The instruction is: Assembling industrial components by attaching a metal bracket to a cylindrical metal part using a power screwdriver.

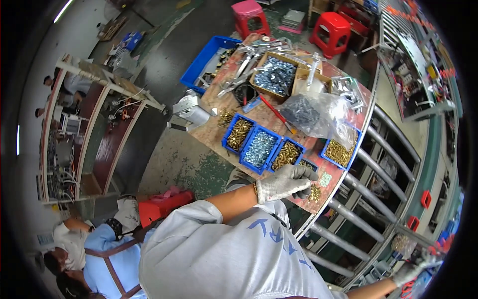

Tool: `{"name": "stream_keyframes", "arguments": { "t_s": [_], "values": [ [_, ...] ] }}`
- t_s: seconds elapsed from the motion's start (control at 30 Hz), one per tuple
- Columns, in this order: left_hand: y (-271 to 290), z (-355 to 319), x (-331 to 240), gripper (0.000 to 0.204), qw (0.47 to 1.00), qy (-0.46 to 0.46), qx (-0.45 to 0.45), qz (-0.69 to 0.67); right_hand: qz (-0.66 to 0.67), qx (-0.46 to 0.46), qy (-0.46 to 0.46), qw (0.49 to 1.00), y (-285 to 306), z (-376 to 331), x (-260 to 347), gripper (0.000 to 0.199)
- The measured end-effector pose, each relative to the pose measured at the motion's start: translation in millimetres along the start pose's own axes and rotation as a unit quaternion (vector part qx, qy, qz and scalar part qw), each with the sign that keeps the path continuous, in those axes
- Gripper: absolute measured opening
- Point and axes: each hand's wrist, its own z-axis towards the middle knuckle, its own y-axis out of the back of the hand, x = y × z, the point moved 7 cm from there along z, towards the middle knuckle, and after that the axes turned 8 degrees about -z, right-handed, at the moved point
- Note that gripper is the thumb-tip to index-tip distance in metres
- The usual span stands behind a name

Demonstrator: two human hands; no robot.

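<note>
My left hand (pixel 285 184), in a pale work glove, is over the near edge of the worktable (pixel 318 149), its fingers curled inward. What the fingers hold, if anything, is hidden. Just beside it lies a small pile of brass screws (pixel 314 193). Blue bins stand beyond the hand, one with silvery screws (pixel 260 148) and others with brass screws (pixel 287 155). My right hand (pixel 412 271), also gloved, is stretched out at the lower right, close to red coiled tubing (pixel 407 288). Its fingers are small and blurred there.
Metal rollers (pixel 371 197) run along the table's right side. On the table are an open box of metal parts (pixel 275 75), a plastic bag (pixel 311 112) and a red-handled tool (pixel 274 109). A red stool (pixel 329 34) stands behind; co-workers (pixel 107 254) are at lower left.
</note>
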Motion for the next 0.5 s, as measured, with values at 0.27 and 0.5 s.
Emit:
{"name": "stream_keyframes", "arguments": {
  "t_s": [0.27, 0.5],
  "values": [
    [17, -54, -49, 0.015, 0.998, -0.047, -0.013, 0.042, 0.444, 0.374, -0.158, 0.799, -331, -226, 104, 0.057],
    [68, -93, -114, 0.009, 0.845, -0.383, -0.142, 0.344, 0.360, 0.453, -0.128, 0.805, -445, -332, 249, 0.070]
  ]
}}
